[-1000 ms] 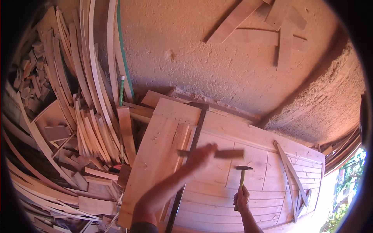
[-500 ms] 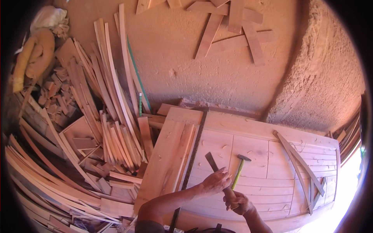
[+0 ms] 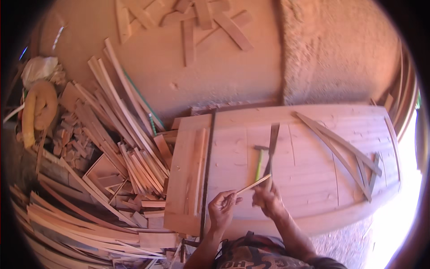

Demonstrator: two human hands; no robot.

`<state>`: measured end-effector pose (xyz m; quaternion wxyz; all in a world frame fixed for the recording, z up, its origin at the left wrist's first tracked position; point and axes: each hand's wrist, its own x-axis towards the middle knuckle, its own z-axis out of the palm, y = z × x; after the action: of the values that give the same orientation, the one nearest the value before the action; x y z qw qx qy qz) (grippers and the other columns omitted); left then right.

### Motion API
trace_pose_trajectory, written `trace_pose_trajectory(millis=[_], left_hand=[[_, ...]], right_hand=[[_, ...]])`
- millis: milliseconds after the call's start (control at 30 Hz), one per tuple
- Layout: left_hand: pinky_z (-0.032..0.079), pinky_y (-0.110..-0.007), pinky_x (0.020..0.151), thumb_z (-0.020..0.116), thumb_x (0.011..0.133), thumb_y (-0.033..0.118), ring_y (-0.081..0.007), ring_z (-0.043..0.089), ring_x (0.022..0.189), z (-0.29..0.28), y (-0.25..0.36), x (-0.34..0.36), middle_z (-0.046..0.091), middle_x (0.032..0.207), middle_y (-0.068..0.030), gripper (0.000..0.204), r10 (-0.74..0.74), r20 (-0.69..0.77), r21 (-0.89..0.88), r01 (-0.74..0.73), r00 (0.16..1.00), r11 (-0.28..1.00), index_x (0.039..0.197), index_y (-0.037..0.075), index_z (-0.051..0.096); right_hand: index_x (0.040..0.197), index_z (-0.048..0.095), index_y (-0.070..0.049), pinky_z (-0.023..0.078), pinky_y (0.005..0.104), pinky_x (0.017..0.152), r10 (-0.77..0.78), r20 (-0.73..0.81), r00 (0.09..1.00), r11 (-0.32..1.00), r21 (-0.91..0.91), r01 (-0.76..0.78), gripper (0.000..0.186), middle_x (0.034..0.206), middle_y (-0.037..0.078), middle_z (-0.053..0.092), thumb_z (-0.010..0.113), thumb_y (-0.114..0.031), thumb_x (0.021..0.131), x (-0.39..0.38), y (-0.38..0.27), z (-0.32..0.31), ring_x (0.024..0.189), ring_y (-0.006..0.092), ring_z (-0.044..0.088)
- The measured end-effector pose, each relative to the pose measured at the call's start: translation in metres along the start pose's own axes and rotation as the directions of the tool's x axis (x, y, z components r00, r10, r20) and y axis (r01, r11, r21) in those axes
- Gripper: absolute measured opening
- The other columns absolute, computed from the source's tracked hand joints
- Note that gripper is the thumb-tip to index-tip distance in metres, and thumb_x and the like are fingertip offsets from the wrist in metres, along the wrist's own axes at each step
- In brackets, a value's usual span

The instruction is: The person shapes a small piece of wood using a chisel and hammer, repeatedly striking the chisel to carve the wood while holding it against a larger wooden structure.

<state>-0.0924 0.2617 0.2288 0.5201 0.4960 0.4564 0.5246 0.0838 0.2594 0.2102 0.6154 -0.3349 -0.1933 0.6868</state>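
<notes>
My right hand (image 3: 268, 200) is closed around a chisel (image 3: 273, 141) held upright, its long dark blade pointing away from me. My left hand (image 3: 223, 207) pinches one end of a thin light-coloured stick (image 3: 253, 184). The stick slants up to the right, and its far end meets or passes in front of the chisel's lower part; I cannot tell which. Just left of the blade, a hammer (image 3: 259, 163) with a dark head and a green handle lies on a large panelled wooden door (image 3: 309, 179). Motion blurs the fingers of my right hand.
A dark metal bar (image 3: 208, 166) crosses the door's left part. On its right side lie a wooden try square (image 3: 375, 170) and crossed slats (image 3: 336, 141). Piled wood strips (image 3: 121, 116) and offcuts (image 3: 74, 139) crowd the left. A rough wall (image 3: 224, 76) rises behind.
My left hand has come away from the chisel and down to the left, now with the thin stick. The chisel has swung from a left tilt to nearly upright. The view has shifted.
</notes>
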Motion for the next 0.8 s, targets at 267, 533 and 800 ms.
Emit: trace_pose_trajectory(millis=[267,533,800], left_hand=[[0.046,-0.021,0.055,0.057,0.101,0.009,-0.0074,0.056,0.06,0.042,0.022,-0.02,0.062,0.08,-0.0038,0.01,-0.087,0.313,-0.073,0.115,0.946,0.991,0.107,0.001,0.057],[0.03,-0.02,0.037,0.048,0.106,0.025,-0.0046,0.035,0.042,0.033,0.055,0.015,0.052,0.071,-0.0003,0.023,-0.049,0.037,-0.39,0.059,0.998,0.919,0.108,0.005,0.059],[0.029,-0.019,0.038,0.051,0.105,0.034,-0.0025,0.038,0.048,0.03,0.063,0.047,0.048,0.068,0.0035,0.031,0.084,-0.049,-0.437,-0.097,0.995,0.894,0.11,0.005,0.058]], right_hand=[[0.102,0.053,-0.003,0.047,0.0273,0.049,-0.149,0.107,0.983,0.943,-0.283,0.174,0.029,0.077,0.005,0.059,0.074,-0.016,0.087,-0.016,-0.042,0.023,0.058,0.0121,0.056],[0.133,0.044,0.0,0.048,0.0273,0.052,-0.246,0.22,0.944,0.825,-0.463,0.323,0.049,0.08,0.006,0.058,0.066,-0.021,0.095,-0.07,-0.034,0.01,0.061,0.0113,0.057],[0.149,0.038,-0.001,0.054,0.0351,0.077,-0.195,0.281,0.94,0.622,-0.705,0.34,0.065,0.09,0.014,0.067,0.068,-0.019,0.094,-0.105,-0.018,0.01,0.082,0.0216,0.067]])
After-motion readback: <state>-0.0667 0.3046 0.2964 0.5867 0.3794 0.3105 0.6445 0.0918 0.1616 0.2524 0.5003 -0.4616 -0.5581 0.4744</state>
